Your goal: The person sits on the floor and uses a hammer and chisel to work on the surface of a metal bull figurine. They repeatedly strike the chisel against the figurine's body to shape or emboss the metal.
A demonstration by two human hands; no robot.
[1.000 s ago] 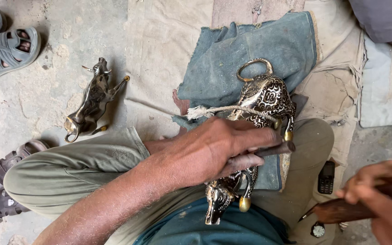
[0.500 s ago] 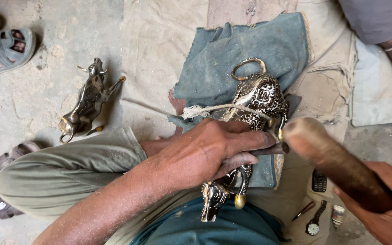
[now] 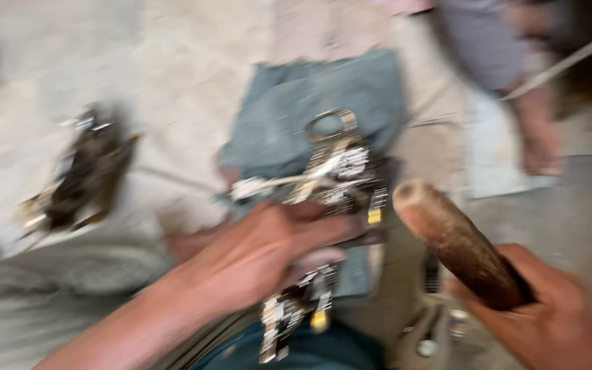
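Here, nearest to me, my right hand (image 3: pixel 549 315) sits at the lower right, fingers wrapped tight round the thick end of a brown wooden handle (image 3: pixel 457 243), which slants up and to the left so that its rounded tip ends just beside the metal piece. The picture is smeared with motion, so I read fine detail poorly.

My left hand (image 3: pixel 262 257) comes in from the lower left, across my knee in grey-green trousers (image 3: pixel 70 274). Its fingers are closed over the middle of an ornate metal figure (image 3: pixel 330 199), dark with bright silvery patterning, and they also seem to pinch a thin dark rod lying across it towards the handle's tip; I cannot tell exactly how that rod is held. The figure runs from my lap up onto a blue-grey cloth (image 3: pixel 296 116), with a ring-shaped loop at its far end. A pale cord crosses it just beyond my knuckles.

The cloth lies on the bare concrete floor (image 3: pixel 173 62). Over to the left, well apart from my hands, a second dark metal figure (image 3: pixel 87 175) lies on that floor. Farthest away, at the upper right, another person's bare foot (image 3: pixel 539 130) rests on the floor below a grey garment.
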